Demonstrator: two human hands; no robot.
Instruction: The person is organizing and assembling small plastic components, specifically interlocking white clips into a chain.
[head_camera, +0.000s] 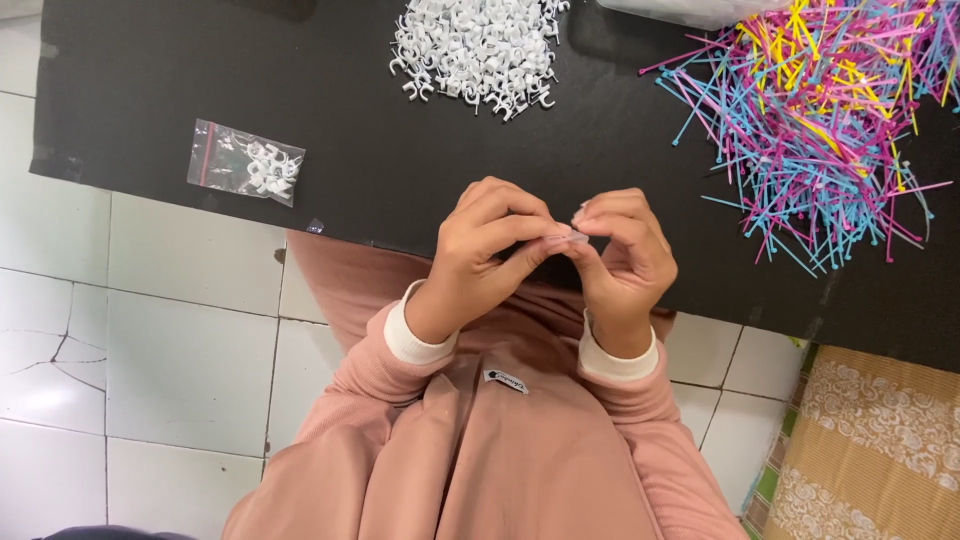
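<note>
Bare black mat (400, 170) lies open between white clip pile (478, 45), coloured ties (820, 130) and small bag (246, 162).

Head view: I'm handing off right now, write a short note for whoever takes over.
Left hand and right hand: fingertips pinched together on one small clear item, too small to identify, above the near edge of the black mat.
White clips pile: far middle of the mat.
Coloured cable ties: loose heap, far right.
Done: one small clear bag with white clips lies on the mat's left.
Left: both heaps remain large.
</note>
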